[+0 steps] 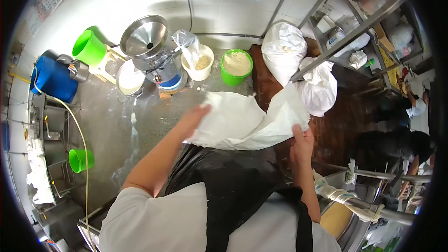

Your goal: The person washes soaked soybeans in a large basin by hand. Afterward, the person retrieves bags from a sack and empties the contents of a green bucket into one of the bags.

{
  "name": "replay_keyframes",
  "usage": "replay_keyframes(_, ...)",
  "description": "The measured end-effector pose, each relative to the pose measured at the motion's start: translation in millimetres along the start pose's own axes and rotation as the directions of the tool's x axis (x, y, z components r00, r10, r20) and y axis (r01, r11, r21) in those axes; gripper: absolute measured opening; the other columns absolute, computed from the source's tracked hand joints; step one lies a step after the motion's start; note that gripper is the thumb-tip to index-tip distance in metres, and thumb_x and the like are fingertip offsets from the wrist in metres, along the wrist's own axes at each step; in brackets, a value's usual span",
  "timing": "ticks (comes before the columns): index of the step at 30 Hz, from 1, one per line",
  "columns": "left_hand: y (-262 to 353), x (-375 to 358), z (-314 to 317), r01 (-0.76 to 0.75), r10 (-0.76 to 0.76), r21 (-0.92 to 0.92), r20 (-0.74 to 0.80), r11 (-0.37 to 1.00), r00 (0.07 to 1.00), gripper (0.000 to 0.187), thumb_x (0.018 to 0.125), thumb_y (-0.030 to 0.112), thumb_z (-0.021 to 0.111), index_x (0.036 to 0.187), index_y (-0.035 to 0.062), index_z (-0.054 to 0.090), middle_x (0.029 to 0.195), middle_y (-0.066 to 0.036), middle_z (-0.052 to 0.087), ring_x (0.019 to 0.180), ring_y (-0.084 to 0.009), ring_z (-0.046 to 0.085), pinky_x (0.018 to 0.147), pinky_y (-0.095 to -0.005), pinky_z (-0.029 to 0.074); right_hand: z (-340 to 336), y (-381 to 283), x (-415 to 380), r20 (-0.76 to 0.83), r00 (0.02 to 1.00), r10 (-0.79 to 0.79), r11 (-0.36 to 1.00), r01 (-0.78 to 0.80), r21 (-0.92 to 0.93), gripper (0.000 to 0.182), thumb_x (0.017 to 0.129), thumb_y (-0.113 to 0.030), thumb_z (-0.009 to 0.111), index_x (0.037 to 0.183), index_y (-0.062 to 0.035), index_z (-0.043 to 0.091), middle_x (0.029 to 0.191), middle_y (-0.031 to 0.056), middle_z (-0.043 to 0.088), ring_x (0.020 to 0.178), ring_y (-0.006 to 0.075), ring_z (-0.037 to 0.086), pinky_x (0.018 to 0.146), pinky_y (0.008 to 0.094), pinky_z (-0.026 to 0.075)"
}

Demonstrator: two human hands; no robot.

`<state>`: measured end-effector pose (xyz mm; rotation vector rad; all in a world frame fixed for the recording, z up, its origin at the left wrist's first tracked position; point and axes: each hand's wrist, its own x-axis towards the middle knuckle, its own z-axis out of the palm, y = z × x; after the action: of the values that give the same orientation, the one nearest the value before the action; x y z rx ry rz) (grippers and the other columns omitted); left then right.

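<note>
The left hand point(198, 113), blurred, pinches one side of a white sack point(228, 119) held before the black apron point(233, 168); the right hand point(302, 141) has its grip on the other side, apparently keeping it spread. Across the stained grey floor point(156, 130) stand a blue drum point(57, 79), a funnel-topped machine point(161, 69), probably walled-side for working room, a powder-filled green bucket point(232, 80) and bulging sacks point(284, 51).

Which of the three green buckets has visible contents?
The green bucket beside the white tub: pale material fills it nearly to the rim. The upper-left green bucket and lower-left green bucket show none.
</note>
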<state>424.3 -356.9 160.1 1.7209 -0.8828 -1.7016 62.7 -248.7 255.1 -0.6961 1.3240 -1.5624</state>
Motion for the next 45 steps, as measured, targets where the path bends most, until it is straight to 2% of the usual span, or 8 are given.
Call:
replay_keyframes(8,-13.9,62.7,-148.7,-0.274,0.034,-0.593,-0.383,0.757,0.923,0.020,0.094,0.024,0.069,0.105,0.0117,0.057,0.092,-0.002,0.060,0.079,-0.0149,0.063,0.053,-0.0324,0.043,-100.8,-21.2,11.7,0.000,0.978,0.209,0.917,-0.196,-0.348,0.042,0.098,-0.024,0.070,0.132,-0.0012,0.062,0.115,0.0128,0.073,0.096,0.0270,0.070,0.081,0.0375,0.056)
replay_keyframes(12,16.8,23.2,-93.8,-0.302,0.296,-0.627,-0.118,0.718,0.948,0.024,0.094,0.016,0.067,0.113,0.0036,0.058,0.111,-0.010,0.062,0.102,-0.0243,0.066,0.087,-0.0394,0.058,-151.8,44.3,14.6,0.031,0.999,-0.030,0.038,0.032,-0.999,0.063,0.087,-0.032,0.075,0.137,0.0023,0.057,0.122,0.0304,0.067,0.115,0.0506,0.062,0.100,0.0488,0.052)
replay_keyframes(16,23.8,-18.8,11.3,-0.171,0.242,-0.177,0.546,0.969,0.802,0.025,0.086,0.009,0.073,0.110,0.0026,0.069,0.091,-0.003,0.072,0.081,-0.0148,0.069,0.073,-0.0321,0.056,-45.2,32.0,30.9,0.078,0.912,0.403,0.818,-0.320,-0.478,0.054,0.102,-0.037,0.068,0.144,-0.0060,0.056,0.119,0.0041,0.069,0.094,0.0115,0.067,0.078,0.0277,0.056)
replay_keyframes(20,43.4,-74.0,74.6,-0.572,0.070,0.092,0.964,0.815,0.256,0.030,0.097,0.022,0.072,0.116,-0.0007,0.071,0.097,0.002,0.070,0.091,-0.0052,0.056,0.082,-0.0259,0.048,45.7,36.7,46.7,0.218,0.733,0.645,0.764,-0.627,-0.154,0.060,0.103,-0.047,0.062,0.142,-0.0031,0.051,0.134,0.0147,0.061,0.101,0.0227,0.062,0.086,0.0404,0.054)
replay_keyframes(23,40.5,-67.4,76.8,-0.545,0.014,0.117,0.973,0.830,0.232,0.032,0.104,0.030,0.064,0.109,-0.0014,0.072,0.109,-0.004,0.072,0.102,-0.0094,0.059,0.092,-0.0284,0.049,74.6,38.9,51.4,0.522,0.721,0.456,0.883,-0.297,-0.362,0.044,0.108,-0.038,0.057,0.135,-0.0031,0.059,0.130,0.0105,0.065,0.107,0.0186,0.064,0.092,0.0384,0.054)
replay_keyframes(28,26.7,-56.6,49.5,0.117,0.047,-0.085,0.952,0.989,0.303,0.053,0.112,0.046,0.046,0.095,0.0018,0.069,0.131,-0.018,0.070,0.118,-0.0221,0.063,0.104,-0.0333,0.047,102.2,38.8,34.7,0.426,0.726,0.539,0.840,-0.501,-0.210,0.039,0.104,-0.029,0.062,0.134,-0.0042,0.063,0.111,0.0039,0.071,0.093,0.0147,0.067,0.081,0.0314,0.056)
replay_keyframes(41,-7.4,94.3,-108.7,-0.017,0.488,-0.669,0.524,0.743,0.698,0.049,0.104,0.052,0.058,0.110,0.0043,0.066,0.109,-0.013,0.075,0.099,-0.0229,0.075,0.085,-0.0484,0.062,96.0,-150.3,15.9,0.178,0.962,-0.205,0.962,0.232,-0.147,0.039,0.090,-0.004,0.073,0.128,-0.0041,0.065,0.108,0.0062,0.073,0.095,0.0172,0.071,0.089,0.0312,0.057)
replay_keyframes(45,-68.3,153.2,-15.6,-0.004,0.009,-0.122,0.043,0.993,0.999,0.067,0.099,0.057,0.062,0.143,0.0072,0.056,0.135,-0.015,0.064,0.123,-0.0276,0.062,0.104,-0.0476,0.049,14.0,-251.6,32.3,0.479,0.875,-0.076,0.987,0.135,-0.090,0.039,0.097,-0.015,0.064,0.133,-0.0017,0.060,0.121,0.0076,0.070,0.107,0.0220,0.069,0.098,0.0388,0.055)
